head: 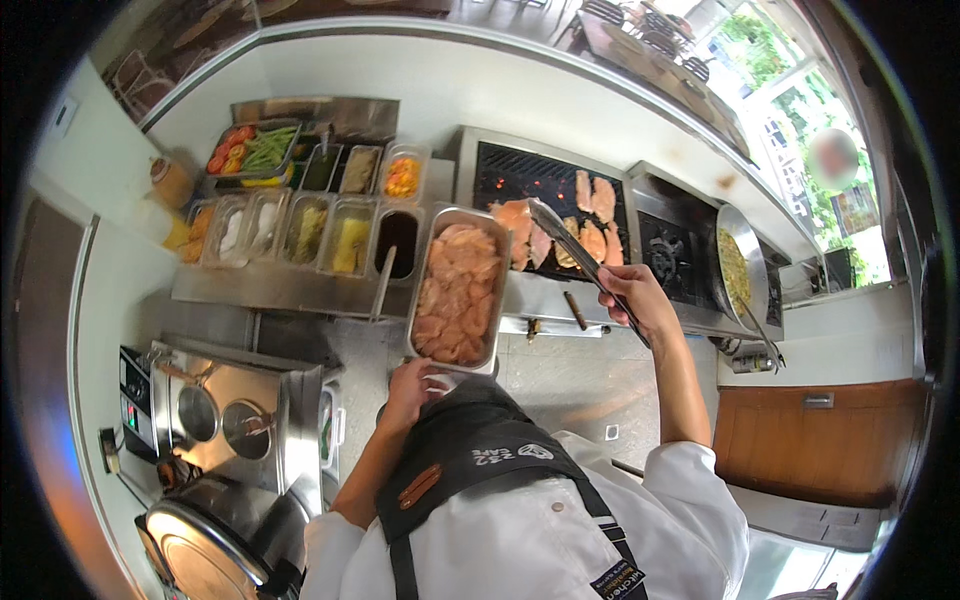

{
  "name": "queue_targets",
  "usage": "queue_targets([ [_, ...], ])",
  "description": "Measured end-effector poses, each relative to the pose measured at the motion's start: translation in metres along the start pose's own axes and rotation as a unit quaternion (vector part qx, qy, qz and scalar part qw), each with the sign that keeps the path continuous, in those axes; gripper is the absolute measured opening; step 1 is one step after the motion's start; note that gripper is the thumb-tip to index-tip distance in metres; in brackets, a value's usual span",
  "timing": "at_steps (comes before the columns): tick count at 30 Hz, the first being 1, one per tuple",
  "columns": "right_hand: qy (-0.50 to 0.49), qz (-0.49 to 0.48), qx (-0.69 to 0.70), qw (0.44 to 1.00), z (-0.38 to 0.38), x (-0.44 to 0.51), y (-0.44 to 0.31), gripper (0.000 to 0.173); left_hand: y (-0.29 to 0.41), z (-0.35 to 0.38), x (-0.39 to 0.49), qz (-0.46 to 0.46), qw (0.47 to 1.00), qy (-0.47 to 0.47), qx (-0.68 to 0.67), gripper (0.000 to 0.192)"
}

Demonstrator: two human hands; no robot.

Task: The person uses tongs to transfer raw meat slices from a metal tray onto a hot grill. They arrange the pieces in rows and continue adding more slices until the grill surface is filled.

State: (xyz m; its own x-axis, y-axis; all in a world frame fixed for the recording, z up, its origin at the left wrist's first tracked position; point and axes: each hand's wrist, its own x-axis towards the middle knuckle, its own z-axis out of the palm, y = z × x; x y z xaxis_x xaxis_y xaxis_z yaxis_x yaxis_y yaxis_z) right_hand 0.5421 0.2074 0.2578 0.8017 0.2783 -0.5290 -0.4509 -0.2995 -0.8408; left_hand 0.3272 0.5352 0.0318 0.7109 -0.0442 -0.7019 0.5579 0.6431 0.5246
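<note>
My right hand (634,297) grips a pair of metal tongs (574,244), whose tips are over raw chicken (514,221) at the left part of the charcoal-dark grill (517,169). Several more pieces of meat (595,193) lie on the grate, at its right side. My left hand (415,390) is at the near end of a deep steel pan (501,300) heaped with raw chicken pieces (457,292). The hand seems to hold that pan's near edge. The pan's far end reaches the counter edge, left of the grill.
Left of the pan stand tubs of sauces and toppings (346,236) and a tray of tomatoes and green beans (255,150). A ladle handle (384,281) juts over the counter edge. A wide pan of food (739,262) sits on the right burner. Steel cooker (225,375) lies behind at left.
</note>
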Motion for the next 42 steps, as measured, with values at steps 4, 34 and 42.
queue_targets([
  [4, 0.071, -0.002, -0.016, 0.997, -0.04, 0.038, 0.001, 0.026, -0.003, 0.004, 0.003, 0.0, 1.0, 0.027, -0.005, 0.037],
  [34, 0.13, -0.056, -0.243, 0.96, -0.199, 0.198, 0.104, 0.045, -0.014, 0.041, 0.006, 0.07, 0.977, 0.196, -0.035, 0.032],
  [42, 0.021, -0.232, -0.403, 0.885, -0.046, 0.061, 0.013, 0.046, -0.009, 0.034, -0.006, 0.035, 0.986, 0.165, -0.003, 0.035],
])
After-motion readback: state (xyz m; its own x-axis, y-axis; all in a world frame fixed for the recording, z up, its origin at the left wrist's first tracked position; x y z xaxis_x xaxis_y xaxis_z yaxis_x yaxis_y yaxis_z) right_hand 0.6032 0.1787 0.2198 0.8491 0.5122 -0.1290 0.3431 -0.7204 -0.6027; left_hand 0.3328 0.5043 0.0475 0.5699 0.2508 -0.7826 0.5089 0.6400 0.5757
